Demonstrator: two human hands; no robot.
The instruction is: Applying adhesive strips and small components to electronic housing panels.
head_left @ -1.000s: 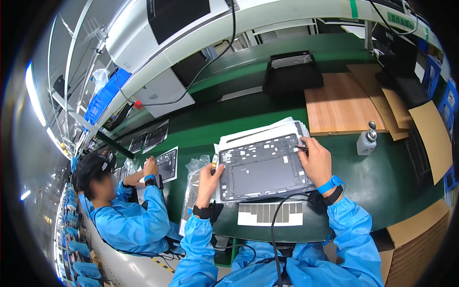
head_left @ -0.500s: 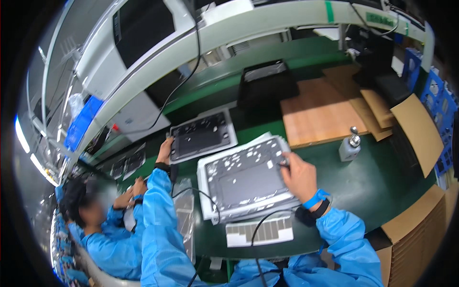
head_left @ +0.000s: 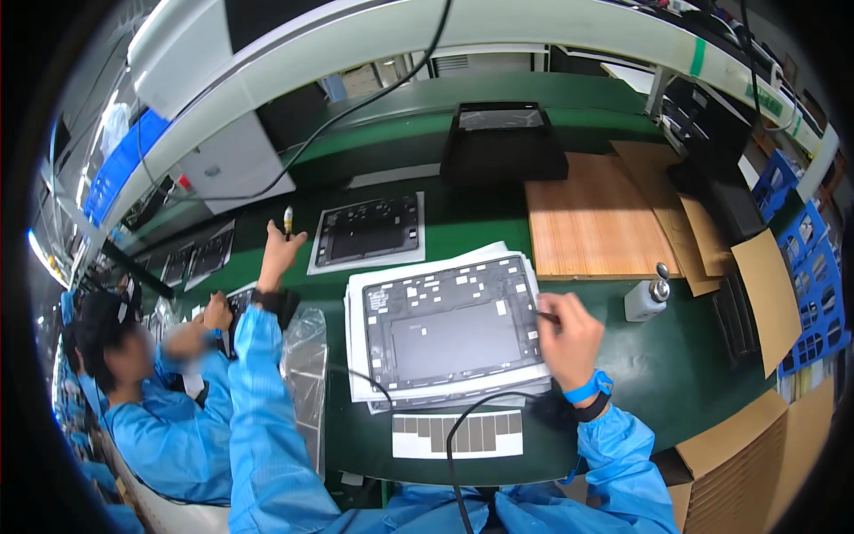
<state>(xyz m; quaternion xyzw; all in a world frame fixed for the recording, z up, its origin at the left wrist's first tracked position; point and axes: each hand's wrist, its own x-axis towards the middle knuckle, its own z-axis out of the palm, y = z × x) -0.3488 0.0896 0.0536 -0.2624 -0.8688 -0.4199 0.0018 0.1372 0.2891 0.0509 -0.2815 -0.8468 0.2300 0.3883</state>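
A dark tablet-like panel (head_left: 463,343) dotted with small white pieces lies on a stack of white sheets (head_left: 358,356) in front of me. My right hand (head_left: 571,336) is closed at the panel's right edge, its fingers pinched on a thin dark tool (head_left: 549,317) whose kind I cannot make out. My left hand (head_left: 279,256) is held out at the far left with thumb and forefinger apart. A small pen-like thing with a pale tip (head_left: 288,218) shows between those fingers, seemingly not gripped. Right of that hand, a second dark panel (head_left: 369,230) lies on a white sheet.
Near me lies a white card with grey strips (head_left: 458,434); left of it is a clear plastic bag (head_left: 305,365). A pump bottle (head_left: 647,298), wooden board (head_left: 605,218) and black tray (head_left: 503,156) stand beyond. A co-worker (head_left: 160,400) sits at left. Black cables cross the view.
My left hand has left the far panel's edge and moved left, its fingers spreading. My right hand stays at the near panel's right edge. The view has turned slightly.
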